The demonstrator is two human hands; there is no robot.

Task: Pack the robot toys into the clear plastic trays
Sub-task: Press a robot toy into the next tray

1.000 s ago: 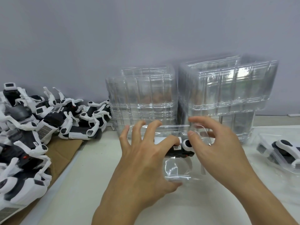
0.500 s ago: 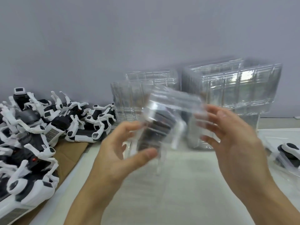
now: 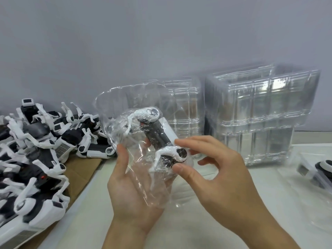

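A clear plastic tray (image 3: 115, 105) with a black-and-white robot toy (image 3: 158, 137) inside it is held up above the table, tilted toward me. My left hand (image 3: 131, 187) cups the tray from below, thumb along its left side. My right hand (image 3: 215, 169) pinches the tray's lower right end between thumb and forefinger, right at the toy's white leg. A heap of loose robot toys (image 3: 36, 144) lies at the left on brown cardboard (image 3: 84, 169).
Two tall stacks of clear trays (image 3: 262, 108) stand against the grey wall behind my hands. Another packed tray with a toy (image 3: 321, 168) lies at the right edge of the white table (image 3: 224, 221).
The tray with the toy has been lifted off the table and turned over, so the toy now faces me. Both hands rose with it and shifted their hold.
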